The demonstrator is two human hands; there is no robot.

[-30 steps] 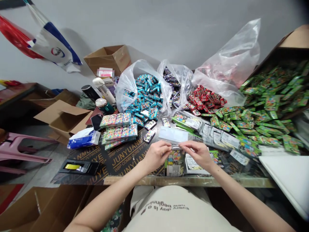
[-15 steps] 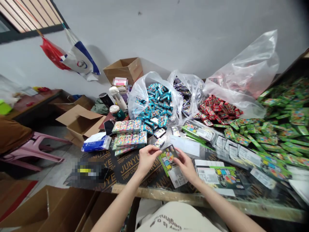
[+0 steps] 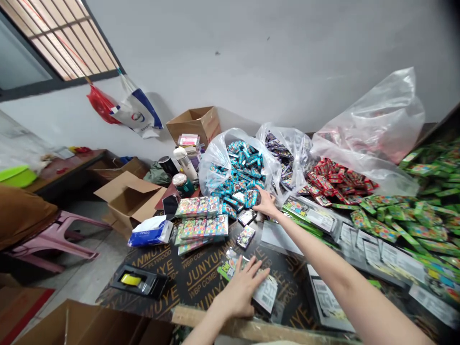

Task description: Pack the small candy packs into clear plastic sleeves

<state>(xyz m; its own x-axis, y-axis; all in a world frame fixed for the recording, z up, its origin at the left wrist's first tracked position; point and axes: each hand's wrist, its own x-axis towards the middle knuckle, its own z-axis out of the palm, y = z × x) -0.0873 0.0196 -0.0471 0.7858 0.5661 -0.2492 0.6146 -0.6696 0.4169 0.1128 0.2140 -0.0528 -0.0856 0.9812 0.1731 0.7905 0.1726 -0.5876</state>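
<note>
My left hand (image 3: 242,285) lies with fingers spread on a flat printed package (image 3: 267,294), green and black with a white barcode label. It presses the package to the dark tabletop and covers its middle. Farther forward, my right hand (image 3: 266,202) curls its fingers on a small printed box at the edge of the pile; most of that box is hidden. Touching its fingertips is a blue box (image 3: 251,197) from the pile. Two small dark boxes with white fronts, a nearer one (image 3: 246,236) and a farther one (image 3: 247,217), lie between my hands.
Clear plastic bags hold blue boxes (image 3: 244,160), purple boxes (image 3: 278,146) and red boxes (image 3: 338,177). Green boxes (image 3: 395,218) heap at right. Wrapped stacks (image 3: 201,225), a tissue pack (image 3: 150,231) and a tape dispenser (image 3: 138,281) stand left. Open cartons (image 3: 129,201) flank the table.
Both hands held the printed package before. Now it lies on the table under my left hand, and my right hand has moved forward to the small boxes. The view has shifted.
</note>
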